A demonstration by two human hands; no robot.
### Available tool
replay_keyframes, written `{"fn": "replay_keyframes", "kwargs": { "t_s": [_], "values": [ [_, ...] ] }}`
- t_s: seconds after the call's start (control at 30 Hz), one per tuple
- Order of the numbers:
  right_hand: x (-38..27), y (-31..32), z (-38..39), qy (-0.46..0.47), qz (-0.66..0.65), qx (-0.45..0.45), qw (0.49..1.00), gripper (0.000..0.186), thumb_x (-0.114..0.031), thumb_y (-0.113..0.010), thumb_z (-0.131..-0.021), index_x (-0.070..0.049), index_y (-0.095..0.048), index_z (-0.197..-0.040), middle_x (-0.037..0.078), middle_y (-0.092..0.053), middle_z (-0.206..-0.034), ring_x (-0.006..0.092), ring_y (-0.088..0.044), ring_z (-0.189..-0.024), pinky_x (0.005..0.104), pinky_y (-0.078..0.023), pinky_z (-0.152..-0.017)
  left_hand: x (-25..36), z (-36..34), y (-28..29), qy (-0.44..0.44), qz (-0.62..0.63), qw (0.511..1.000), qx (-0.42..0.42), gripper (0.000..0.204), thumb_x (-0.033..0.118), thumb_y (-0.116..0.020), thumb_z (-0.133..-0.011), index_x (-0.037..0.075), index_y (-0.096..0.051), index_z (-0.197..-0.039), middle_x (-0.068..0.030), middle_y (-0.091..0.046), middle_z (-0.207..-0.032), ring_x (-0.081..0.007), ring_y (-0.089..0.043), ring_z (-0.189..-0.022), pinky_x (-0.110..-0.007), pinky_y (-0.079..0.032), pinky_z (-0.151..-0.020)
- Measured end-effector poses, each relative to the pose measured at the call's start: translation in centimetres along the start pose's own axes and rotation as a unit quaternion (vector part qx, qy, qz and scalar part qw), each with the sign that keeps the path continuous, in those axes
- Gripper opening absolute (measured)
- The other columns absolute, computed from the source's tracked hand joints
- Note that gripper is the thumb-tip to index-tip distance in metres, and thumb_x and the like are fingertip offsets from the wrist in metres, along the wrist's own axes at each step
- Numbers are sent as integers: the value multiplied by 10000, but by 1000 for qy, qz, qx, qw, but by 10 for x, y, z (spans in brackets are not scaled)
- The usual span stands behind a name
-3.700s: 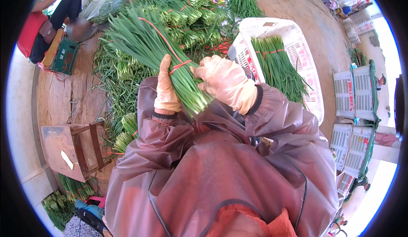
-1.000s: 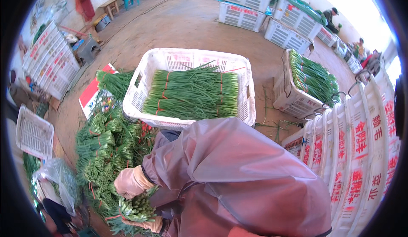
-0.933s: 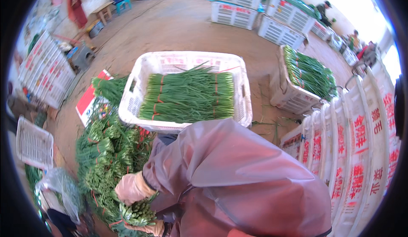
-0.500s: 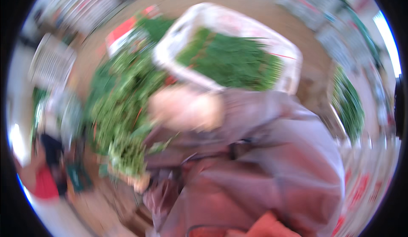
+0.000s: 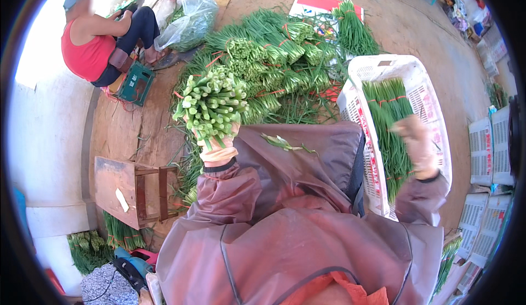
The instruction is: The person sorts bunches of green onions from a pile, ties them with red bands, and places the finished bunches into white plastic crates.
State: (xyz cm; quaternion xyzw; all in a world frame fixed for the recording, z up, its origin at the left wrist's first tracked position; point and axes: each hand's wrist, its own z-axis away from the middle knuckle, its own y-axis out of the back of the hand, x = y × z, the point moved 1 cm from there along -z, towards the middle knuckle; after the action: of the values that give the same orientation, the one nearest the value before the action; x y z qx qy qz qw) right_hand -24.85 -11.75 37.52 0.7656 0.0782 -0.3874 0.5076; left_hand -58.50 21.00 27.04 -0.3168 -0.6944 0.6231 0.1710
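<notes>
My left hand point(image 5: 217, 143), in a pale glove, grips an upright bunch of green leafy stalks point(image 5: 211, 102), cut ends facing me, above my lap. My right hand point(image 5: 416, 141), also gloved, is over the white plastic crate point(image 5: 433, 110) on the right; it is smeared by motion, so its fingers cannot be made out clearly. Banded bunches point(image 5: 383, 151) lie in rows inside that crate. A heap of similar bunches point(image 5: 268, 64) and loose leaves spreads in front of me. A small loose stalk point(image 5: 279, 143) rests on my maroon waterproof covering point(image 5: 296, 223).
A person point(image 5: 87, 47) in a red top sits on a green crate point(image 5: 139, 83) at upper left beside a clear plastic bag point(image 5: 194, 17). A wooden stool point(image 5: 118, 182) stands at left. Stacked white crates point(image 5: 482, 151) line the right side.
The view has swung round from the crates to the heap. My left hand has raised a bunch from the pile; my right hand has moved away from it, rightward to the crate.
</notes>
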Motion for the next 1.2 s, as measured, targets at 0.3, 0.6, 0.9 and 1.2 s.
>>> {"fn": "replay_keyframes", "kwargs": {
  "t_s": [0.3, 0.6, 0.9, 1.2],
  "values": [
    [-169, -131, -74, 229, -138, -42, 963, 398, -46, -693, -737, -105, -653, -1128, 57, -651, -955, 200, -619, -868, 301, -494, -751, -19, 6, -16, -93, -267, 951, 128, 663, 633, -428, -870, 104, -510, -1261, -117, -530, -1276, -332, -497, -1156, -507, -380, -1001],
    [-133, -105, -86, 178, -90, -136, 970, 161, -61, -666, -809, -37, -689, -966, 95, -682, -864, 190, -643, -790, 314, -506, -720, -70, 17, -60, 34, -214, 972, 91, 706, 636, -535, -833, 31, -534, -1197, -141, -603, -1154, -297, -582, -1042, -439, -456, -957],
    [-188, -130, -63, 301, 116, -79, 943, 379, -169, -689, -723, -141, -651, -1099, 66, -649, -844, 281, -611, -756, 403, -508, -666, -76, 19, -39, 44, -246, 958, 143, 605, 573, -529, -873, 50, -564, -1174, -91, -648, -1015, -237, -617, -907, -370, -514, -848],
    [-159, -187, -46, 276, 296, 64, 912, 328, -190, -636, -767, -169, -636, -1094, 14, -559, -786, 201, -544, -700, 351, -449, -556, -70, 30, -48, -45, -309, 934, 171, 545, 489, -577, -884, 8, -588, -1141, -98, -656, -1039, -221, -628, -932, -349, -514, -854]
  ]
}}
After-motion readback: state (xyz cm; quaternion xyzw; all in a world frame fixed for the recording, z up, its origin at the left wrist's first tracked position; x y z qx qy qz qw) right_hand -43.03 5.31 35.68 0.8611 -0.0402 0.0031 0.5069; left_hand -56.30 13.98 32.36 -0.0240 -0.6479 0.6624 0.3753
